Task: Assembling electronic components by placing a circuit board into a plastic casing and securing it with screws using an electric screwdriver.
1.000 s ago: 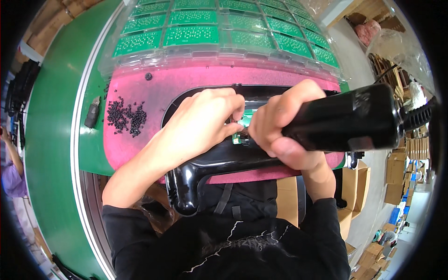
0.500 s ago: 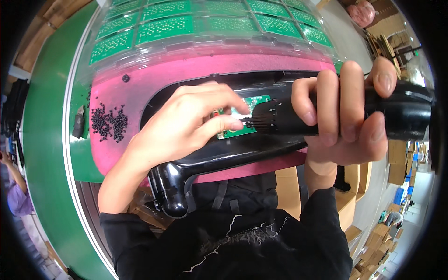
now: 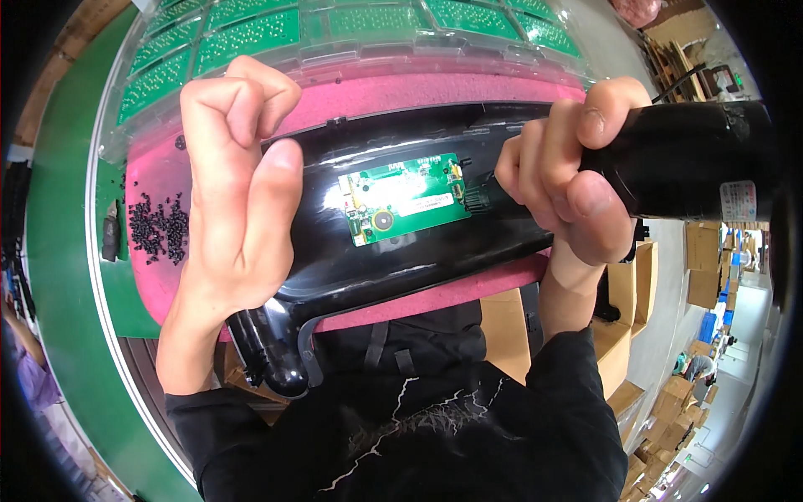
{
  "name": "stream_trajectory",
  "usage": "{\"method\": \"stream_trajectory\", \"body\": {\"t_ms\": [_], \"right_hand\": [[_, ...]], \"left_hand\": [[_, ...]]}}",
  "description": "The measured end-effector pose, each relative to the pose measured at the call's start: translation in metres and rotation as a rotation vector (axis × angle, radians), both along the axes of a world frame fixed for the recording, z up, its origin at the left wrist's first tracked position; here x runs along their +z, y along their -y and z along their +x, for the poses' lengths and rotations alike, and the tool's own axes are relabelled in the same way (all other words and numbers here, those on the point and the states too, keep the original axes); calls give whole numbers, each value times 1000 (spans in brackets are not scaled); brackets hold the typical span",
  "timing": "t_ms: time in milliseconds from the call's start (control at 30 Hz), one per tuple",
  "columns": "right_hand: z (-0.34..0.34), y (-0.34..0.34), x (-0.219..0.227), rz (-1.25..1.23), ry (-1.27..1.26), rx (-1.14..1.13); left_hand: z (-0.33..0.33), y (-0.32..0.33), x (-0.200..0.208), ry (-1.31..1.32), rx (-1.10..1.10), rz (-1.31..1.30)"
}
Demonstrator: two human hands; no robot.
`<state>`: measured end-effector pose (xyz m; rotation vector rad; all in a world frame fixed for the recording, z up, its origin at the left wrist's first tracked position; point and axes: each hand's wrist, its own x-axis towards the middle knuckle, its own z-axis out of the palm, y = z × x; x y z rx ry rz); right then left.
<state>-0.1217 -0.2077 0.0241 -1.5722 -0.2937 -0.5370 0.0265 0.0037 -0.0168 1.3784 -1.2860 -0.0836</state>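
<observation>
Black plastic casing (image 3: 401, 280) lies open across the pink mat (image 3: 468, 90) in front of you, and the green circuit board (image 3: 410, 224) rests inside it, near the middle, slightly slanted. On the board you can see a round component (image 3: 383, 221) toward the lower left corner, and dark pins (image 3: 477, 201) stick out at its right edge.

Your hands are well apart. Your right hand (image 3: 577, 171) is clamped around a black cylindrical tool (image 3: 690, 155), to the right of the board. Your left hand (image 3: 238, 184) is raised over the casing's left end, fingers curled and thumb up; whether anything sits between those fingers, you cannot tell.

Beyond your left hand, small black parts (image 3: 159, 230) lie heaped on the mat, with a dark hand tool (image 3: 110, 230) just beside it on the green tabletop (image 3: 71, 209). Clear plastic trays (image 3: 335, 63) of green boards (image 3: 251, 42) stand behind the mat.
</observation>
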Motion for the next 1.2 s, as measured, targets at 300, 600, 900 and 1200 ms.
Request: {"method": "stream_trajectory", "body": {"t_ms": [300,600,900,1200], "right_hand": [[2,-3,-7,10,2,-29],[2,-10,-11,205,-32,-96],[3,11,0,736,-106,-196],[-11,22,-4,594,125,-712]], "left_hand": [[-10,9,0,-15,26,74],[-11,7,8,96,132,156],[9,-4,11,373,411,402],[11,-8,13,329,253,791]]}}
